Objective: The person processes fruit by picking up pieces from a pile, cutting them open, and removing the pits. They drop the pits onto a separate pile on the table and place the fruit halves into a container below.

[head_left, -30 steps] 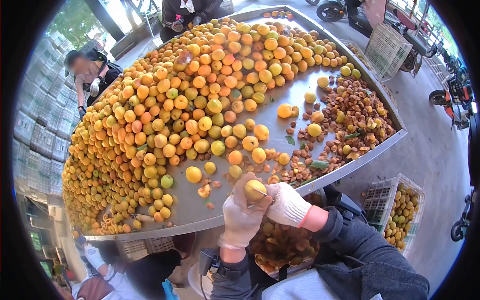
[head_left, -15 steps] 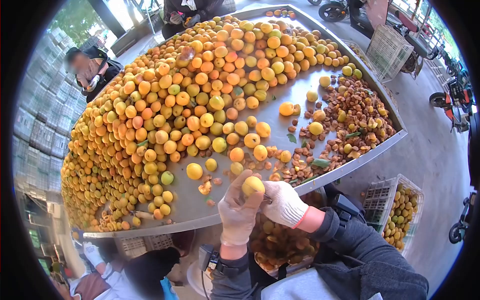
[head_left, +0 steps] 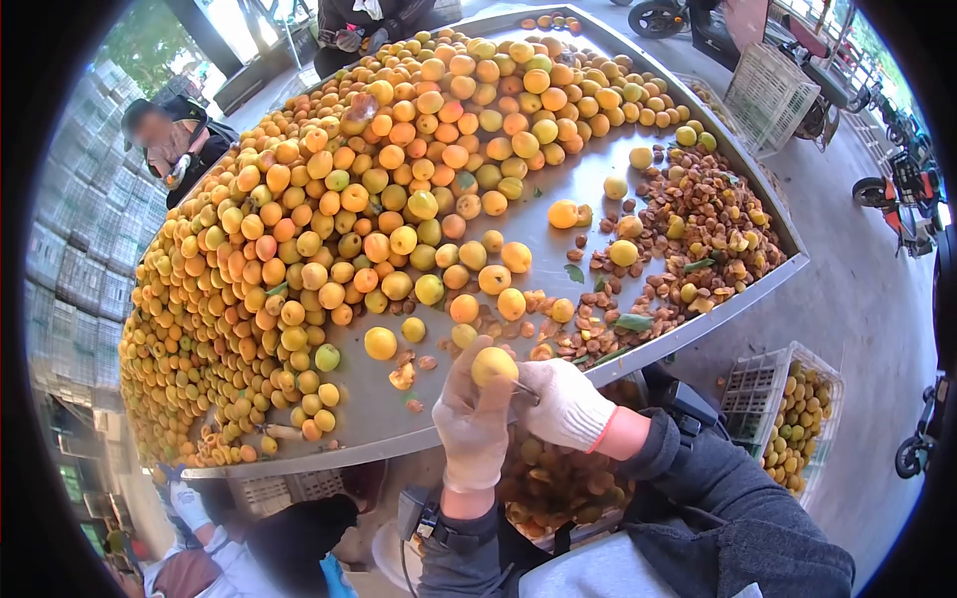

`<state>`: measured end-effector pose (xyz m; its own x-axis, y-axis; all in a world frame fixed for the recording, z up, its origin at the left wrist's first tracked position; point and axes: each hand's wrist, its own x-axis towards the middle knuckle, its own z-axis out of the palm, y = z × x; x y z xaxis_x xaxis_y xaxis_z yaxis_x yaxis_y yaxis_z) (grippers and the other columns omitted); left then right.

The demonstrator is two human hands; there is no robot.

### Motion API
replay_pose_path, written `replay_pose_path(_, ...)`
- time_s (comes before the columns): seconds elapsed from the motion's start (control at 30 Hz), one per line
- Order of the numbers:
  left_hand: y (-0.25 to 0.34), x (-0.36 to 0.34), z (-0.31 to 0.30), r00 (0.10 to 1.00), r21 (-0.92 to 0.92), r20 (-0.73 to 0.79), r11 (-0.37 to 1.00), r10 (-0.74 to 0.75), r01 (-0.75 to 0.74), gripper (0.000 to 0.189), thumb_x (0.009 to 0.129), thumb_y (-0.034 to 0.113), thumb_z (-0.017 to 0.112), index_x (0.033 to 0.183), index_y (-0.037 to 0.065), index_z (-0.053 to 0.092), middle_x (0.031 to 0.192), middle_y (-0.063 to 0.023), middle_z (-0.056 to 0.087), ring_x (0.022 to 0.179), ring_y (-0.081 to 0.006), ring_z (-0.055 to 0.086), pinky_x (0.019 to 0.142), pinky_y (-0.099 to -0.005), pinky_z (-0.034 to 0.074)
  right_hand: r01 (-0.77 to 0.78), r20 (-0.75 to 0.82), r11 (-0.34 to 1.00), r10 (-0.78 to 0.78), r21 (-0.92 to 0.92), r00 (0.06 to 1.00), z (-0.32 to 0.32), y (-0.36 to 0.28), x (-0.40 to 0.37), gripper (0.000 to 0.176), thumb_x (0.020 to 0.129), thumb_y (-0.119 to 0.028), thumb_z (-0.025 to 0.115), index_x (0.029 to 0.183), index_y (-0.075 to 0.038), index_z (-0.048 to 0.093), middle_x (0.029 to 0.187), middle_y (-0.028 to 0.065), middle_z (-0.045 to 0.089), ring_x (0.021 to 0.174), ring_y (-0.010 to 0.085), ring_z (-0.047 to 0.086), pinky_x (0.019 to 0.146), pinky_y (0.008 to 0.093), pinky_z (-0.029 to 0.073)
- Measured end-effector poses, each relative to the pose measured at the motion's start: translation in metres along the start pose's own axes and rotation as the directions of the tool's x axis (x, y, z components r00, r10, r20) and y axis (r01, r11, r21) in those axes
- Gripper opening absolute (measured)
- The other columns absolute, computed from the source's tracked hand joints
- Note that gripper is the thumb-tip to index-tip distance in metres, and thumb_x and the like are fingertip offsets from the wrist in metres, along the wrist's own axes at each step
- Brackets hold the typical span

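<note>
Fruit (head_left: 493,368) in left hand (head_left: 473,427), near table edge (head_left: 399,445); bare metal (head_left: 361,401) leftward.

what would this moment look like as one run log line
left hand: holds yellow fruit | right hand: grips thin tool at fruit | fruit pile: on metal table

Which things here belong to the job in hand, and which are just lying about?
Likely in the job: left hand, held yellow fruit; right hand, slim metal tool; fruit pile; table.

Probably just about: green leaf, parked motorbike.
</note>
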<state>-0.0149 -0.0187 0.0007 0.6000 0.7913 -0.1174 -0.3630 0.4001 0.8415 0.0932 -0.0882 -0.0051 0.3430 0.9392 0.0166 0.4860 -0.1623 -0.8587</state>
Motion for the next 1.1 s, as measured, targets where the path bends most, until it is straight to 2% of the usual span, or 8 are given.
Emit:
replay_pose_path(0.1,-0.004,0.0,-0.002,0.998,0.12,-0.013,0.991,0.055,-0.053,0.043,0.087,0.005,0.065,0.126,-0.006,0.049,0.108,-0.0134,0.063,0.094,-0.0169,0.062,0.084,-0.0279,0.05,-0.04,0.056,0.996,0.036,0.079,0.998,0.002,0.003,0.0,0.02,0.079,-0.01,0.058,0.098,-0.005,0.063,0.078,0.0208,0.064,0.076,0.0401,0.062,0.065,0.0439,0.051)
replay_pose_path(0.17,-0.005,0.003,-0.009,0.959,0.662,0.151,0.695,0.24,-0.278,0.043,0.084,0.002,0.067,0.124,-0.004,0.052,0.107,-0.0107,0.063,0.088,-0.0149,0.063,0.077,-0.0264,0.051,-0.123,0.138,0.985,0.106,0.118,0.985,0.002,0.006,0.003,0.021,0.079,-0.01,0.057,0.098,-0.004,0.063,0.079,0.0216,0.064,0.077,0.0401,0.063,0.065,0.043,0.051)
replay_pose_path(0.27,-0.006,0.004,-0.014,0.921,0.824,0.262,0.43,0.29,-0.37,0.049,0.081,-0.001,0.07,0.125,-0.005,0.05,0.107,-0.0126,0.062,0.094,-0.0213,0.064,0.082,-0.0301,0.054,-0.209,0.326,0.94,0.116,0.269,0.938,-0.001,0.021,0.01,0.022,0.08,-0.009,0.056,0.099,-0.002,0.063,0.08,0.023,0.064,0.078,0.0401,0.063,0.066,0.0414,0.051)
replay_pose_path(0.37,-0.008,0.002,-0.011,0.996,0.426,0.017,0.9,0.09,-0.088,0.05,0.08,-0.005,0.068,0.126,-0.004,0.05,0.105,-0.0122,0.062,0.094,-0.0211,0.065,0.082,-0.03,0.054,-0.249,0.363,0.884,0.098,0.397,0.927,0.006,0.018,0.008,0.022,0.081,-0.01,0.056,0.1,-0.002,0.063,0.08,0.0231,0.064,0.078,0.0402,0.063,0.068,0.0408,0.051)
replay_pose_path(0.57,0.003,0.004,-0.014,0.999,0.058,-0.033,0.998,0.01,-0.008,0.045,0.085,-0.002,0.064,0.127,-0.007,0.048,0.111,-0.0106,0.061,0.103,-0.0195,0.061,0.085,-0.027,0.051,-0.048,0.07,0.999,0.047,0.024,0.996,0.006,-0.001,0.004,0.021,0.083,-0.013,0.057,0.101,-0.005,0.064,0.083,0.0213,0.065,0.078,0.0399,0.063,0.069,0.0427,0.051)
replay_pose_path(0.83,-0.01,0.001,-0.006,0.993,0.262,-0.006,0.959,0.116,-0.11,0.049,0.086,0.0,0.065,0.13,-0.005,0.044,0.108,-0.011,0.062,0.101,-0.019,0.061,0.088,-0.0282,0.05,-0.034,0.055,0.994,0.029,0.102,0.998,0.011,0.006,0.0,0.018,0.081,-0.011,0.058,0.096,-0.005,0.065,0.083,0.0212,0.064,0.081,0.0394,0.063,0.068,0.0413,0.051)
replay_pose_path(1.0,0.0,0.0,-0.013,0.991,0.363,0.1,0.925,0.087,-0.117,0.054,0.083,-0.002,0.069,0.13,-0.004,0.044,0.108,-0.0115,0.062,0.102,-0.0181,0.06,0.089,-0.0294,0.05,-0.222,0.44,0.811,-0.049,0.542,0.896,-0.002,0.012,0.0,0.016,0.08,-0.012,0.061,0.094,-0.004,0.066,0.077,0.0098,0.066,0.072,0.0212,0.063,0.067,0.0346,0.05)
replay_pose_path(1.1,0.004,0.0,-0.017,0.986,0.276,0.166,0.96,0.007,-0.053,0.056,0.081,-0.002,0.07,0.13,-0.004,0.044,0.111,-0.0119,0.062,0.101,-0.0178,0.06,0.089,-0.03,0.051,-0.413,0.621,0.847,0.13,0.336,0.773,-0.021,-0.003,0.004,0.019,0.081,-0.014,0.061,0.096,-0.004,0.066,0.076,0.006,0.065,0.07,0.016,0.06,0.068,0.0329,0.049)
